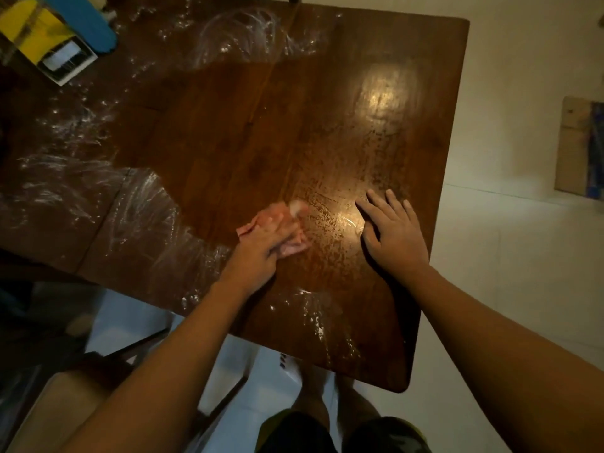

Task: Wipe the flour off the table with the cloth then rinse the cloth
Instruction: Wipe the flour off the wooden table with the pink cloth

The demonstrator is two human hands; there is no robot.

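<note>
A crumpled pink cloth (295, 245) lies on the dark wooden table (261, 125) near its front middle. My left hand (264, 248) presses down on the cloth and grips it. My right hand (392, 230) rests flat on the wet, shiny tabletop just to the right, fingers spread, holding nothing. White flour streaks (140, 210) cover the left part of the table, the far middle (242, 31) and a patch near the front edge (313, 315). The centre of the table looks damp and free of flour.
A yellow and white box (49, 44) and a blue object (85, 21) sit at the table's far left corner. A chair (65, 403) stands at the lower left by my legs. White tiled floor lies to the right of the table's edge.
</note>
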